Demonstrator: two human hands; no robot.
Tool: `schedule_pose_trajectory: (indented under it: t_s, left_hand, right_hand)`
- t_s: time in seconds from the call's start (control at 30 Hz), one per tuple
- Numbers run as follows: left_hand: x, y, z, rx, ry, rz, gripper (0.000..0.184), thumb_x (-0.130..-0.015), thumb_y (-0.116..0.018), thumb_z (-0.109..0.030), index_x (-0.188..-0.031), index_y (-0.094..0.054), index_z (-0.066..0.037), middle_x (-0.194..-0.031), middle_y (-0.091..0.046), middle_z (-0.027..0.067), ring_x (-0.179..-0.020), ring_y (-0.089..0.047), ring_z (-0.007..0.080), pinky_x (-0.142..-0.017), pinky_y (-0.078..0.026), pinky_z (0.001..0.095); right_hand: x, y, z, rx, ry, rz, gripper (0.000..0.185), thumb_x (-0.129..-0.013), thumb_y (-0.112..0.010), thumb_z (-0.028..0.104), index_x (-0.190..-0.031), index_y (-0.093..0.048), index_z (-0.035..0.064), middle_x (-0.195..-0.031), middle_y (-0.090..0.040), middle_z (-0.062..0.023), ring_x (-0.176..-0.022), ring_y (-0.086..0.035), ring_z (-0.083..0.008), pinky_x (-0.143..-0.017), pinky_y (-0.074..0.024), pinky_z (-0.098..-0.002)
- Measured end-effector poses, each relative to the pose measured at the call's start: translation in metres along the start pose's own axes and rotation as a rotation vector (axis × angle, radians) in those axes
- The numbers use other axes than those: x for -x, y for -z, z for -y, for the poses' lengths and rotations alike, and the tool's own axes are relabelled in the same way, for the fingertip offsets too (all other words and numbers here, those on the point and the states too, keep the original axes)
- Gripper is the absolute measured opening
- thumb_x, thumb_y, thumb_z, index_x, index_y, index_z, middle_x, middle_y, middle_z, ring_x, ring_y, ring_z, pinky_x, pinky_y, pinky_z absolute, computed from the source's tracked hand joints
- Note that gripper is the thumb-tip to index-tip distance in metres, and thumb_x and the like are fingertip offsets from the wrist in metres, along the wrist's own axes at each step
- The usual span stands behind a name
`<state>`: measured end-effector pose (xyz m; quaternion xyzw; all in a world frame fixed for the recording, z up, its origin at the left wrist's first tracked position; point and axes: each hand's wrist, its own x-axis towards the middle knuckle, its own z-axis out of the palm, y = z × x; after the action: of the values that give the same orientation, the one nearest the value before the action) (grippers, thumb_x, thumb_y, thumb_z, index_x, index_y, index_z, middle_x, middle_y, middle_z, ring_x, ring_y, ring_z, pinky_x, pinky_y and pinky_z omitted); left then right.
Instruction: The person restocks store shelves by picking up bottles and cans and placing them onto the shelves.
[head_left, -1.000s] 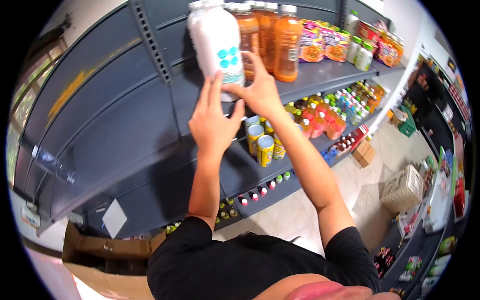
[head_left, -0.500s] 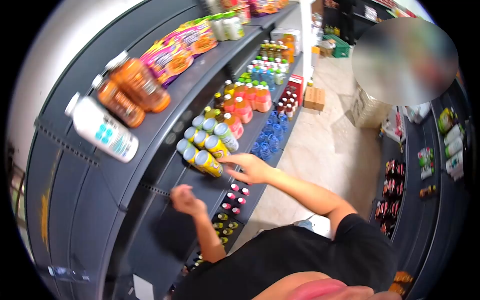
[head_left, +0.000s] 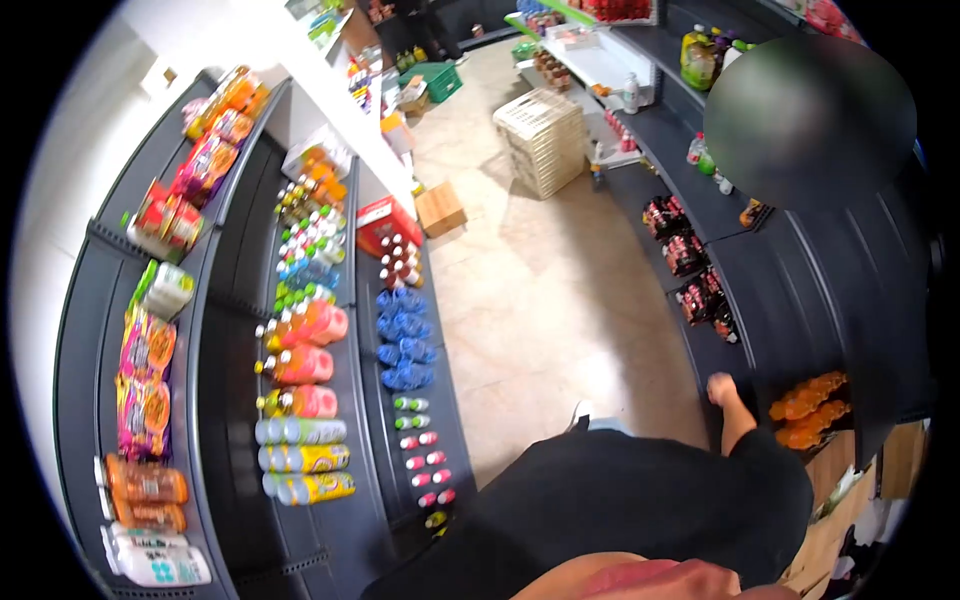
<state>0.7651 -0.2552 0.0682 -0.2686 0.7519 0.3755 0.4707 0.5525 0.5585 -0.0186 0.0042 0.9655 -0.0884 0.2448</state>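
Observation:
My right hand [head_left: 720, 388] hangs low beside the right-hand shelves, its fingers curled in and nothing showing in them. Nearest to it are dark multipacks of bottles [head_left: 704, 296] on the lower shelf and bottles of orange drink [head_left: 812, 408]. My left hand is out of view. On the left shelving, yellow cans [head_left: 310, 487] stand in rows, with bottles of pink drink [head_left: 312, 365] beyond them. White bottles [head_left: 160, 562] and orange-brown bottles [head_left: 150, 483] are on the shelf above, beside purple snack packs [head_left: 145, 405].
A tiled aisle [head_left: 530, 290] runs between both shelving rows. Along it are a pale stack of crates [head_left: 545, 145], a cardboard box [head_left: 440, 208] and a green crate [head_left: 437, 80]. Blue bottles [head_left: 405, 345] and small pink-capped bottles [head_left: 420, 465] fill part of the lower left shelf.
The view has turned right, away from the yellow cans. My right hand has left the cans and moved to the right-hand shelves. My left hand has gone out of view.

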Motion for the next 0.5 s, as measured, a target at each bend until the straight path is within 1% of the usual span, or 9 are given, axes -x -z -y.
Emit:
schedule_pose_trajectory:
  t_s: [0.03, 0.07, 0.1, 0.13, 0.2, 0.3, 0.33, 0.4, 0.5]
  left_hand:
    - [-0.009, 0.008, -0.019, -0.017, -0.001, -0.004, 0.024, -0.096, -0.052, -0.02, -0.093, -0.069, -0.004, -0.09, -0.068, 0.0131, -0.081, -0.063, 0.0266, -0.078, -0.053, 0.0434]
    - [-0.022, 0.019, -0.04, -0.031, -0.025, -0.022, 0.025, -0.096, -0.052, -0.021, -0.093, -0.069, -0.004, -0.09, -0.069, 0.0131, -0.08, -0.063, 0.0265, -0.078, -0.053, 0.0436]
    - [-0.033, 0.03, -0.064, -0.047, -0.061, -0.043, 0.026, -0.096, -0.051, -0.021, -0.093, -0.07, -0.004, -0.09, -0.069, 0.0131, -0.079, -0.063, 0.0263, -0.077, -0.053, 0.0438]
    - [-0.05, 0.042, -0.092, -0.062, -0.113, -0.073, 0.027, -0.097, -0.051, -0.022, -0.093, -0.07, -0.004, -0.09, -0.07, 0.0131, -0.079, -0.064, 0.0262, -0.077, -0.053, 0.044]
    - [-0.089, 0.072, -0.162, -0.103, -0.324, -0.186, 0.029, -0.097, -0.05, -0.023, -0.092, -0.071, -0.004, -0.09, -0.071, 0.0131, -0.078, -0.064, 0.0259, -0.076, -0.054, 0.0444]
    - [-0.168, 0.121, -0.297, -0.23, -0.681, -0.394, 0.032, -0.097, -0.049, -0.024, -0.092, -0.073, -0.003, -0.09, -0.073, 0.0132, -0.076, -0.065, 0.0255, -0.075, -0.054, 0.045]
    - [-0.197, 0.133, -0.357, -0.38, -0.586, -0.393, 0.039, -0.1, -0.051, -0.037, -0.104, -0.072, -0.004, -0.101, -0.074, 0.0232, -0.091, -0.072, 0.0371, -0.083, -0.056, 0.0474]
    - [-0.203, 0.134, -0.456, -0.001, -0.703, -0.245, 0.032, -0.098, -0.059, -0.023, -0.124, -0.067, -0.005, -0.091, -0.074, 0.0114, -0.079, -0.069, 0.0168, -0.076, -0.056, 0.0315]
    - [-0.202, 0.109, -0.573, 0.023, -0.846, -0.102, 0.035, -0.096, -0.059, -0.016, -0.129, -0.065, -0.006, -0.096, -0.075, 0.0097, -0.08, -0.069, 0.0163, -0.074, -0.056, 0.0327]
  right_hand:
    - [0.063, 0.01, 0.026, -0.272, -0.409, -0.327, 0.028, -0.09, -0.061, 0.026, -0.093, -0.068, -0.0002, -0.101, -0.071, -0.0236, -0.099, -0.068, -0.0444, -0.087, -0.0551, -0.0512]
    - [0.101, 0.011, 0.034, -0.349, -0.59, -0.317, 0.029, -0.093, -0.057, 0.022, -0.097, -0.07, -0.0024, -0.103, -0.071, -0.0243, -0.102, -0.067, -0.0445, -0.091, -0.0543, -0.052]
    - [0.121, -0.038, 0.01, -0.305, -0.656, -0.306, 0.029, -0.096, -0.056, 0.023, -0.103, -0.074, 0.0018, -0.105, -0.074, -0.02, -0.103, -0.07, -0.0386, -0.091, -0.0563, -0.0479]
    - [0.14, -0.092, 0.001, 0.08, -0.721, -0.188, 0.029, -0.1, -0.053, 0.022, -0.106, -0.077, 0.0072, -0.109, -0.076, -0.0134, -0.104, -0.072, -0.0315, -0.087, -0.0575, -0.0418]
    - [0.162, -0.107, 0.038, -0.045, -0.747, 0.059, 0.027, -0.098, -0.056, 0.025, -0.104, -0.077, 0.0086, -0.106, -0.075, -0.0121, -0.098, -0.072, -0.029, -0.083, -0.0571, -0.0417]
    - [0.125, -0.124, 0.128, -0.49, -0.691, 0.148, 0.025, -0.096, -0.061, 0.028, -0.103, -0.078, 0.0108, -0.103, -0.075, -0.0101, -0.09, -0.072, -0.0254, -0.078, -0.0566, -0.0417]
    - [0.103, -0.123, 0.162, -0.594, -0.662, 0.144, 0.025, -0.095, -0.062, 0.029, -0.102, -0.078, 0.0115, -0.102, -0.075, -0.0094, -0.087, -0.071, -0.0242, -0.076, -0.0565, -0.0417]
    - [0.061, -0.122, 0.209, -0.714, -0.639, 0.09, 0.024, -0.094, -0.065, 0.031, -0.101, -0.078, 0.0129, -0.099, -0.075, -0.0081, -0.082, -0.071, -0.0217, -0.072, -0.0561, -0.0416]
    - [0.023, -0.087, 0.202, -0.937, -0.642, 0.104, 0.021, -0.092, -0.068, 0.031, -0.098, -0.077, 0.0127, -0.094, -0.075, -0.0068, -0.079, -0.072, -0.0196, -0.066, -0.0557, -0.04]
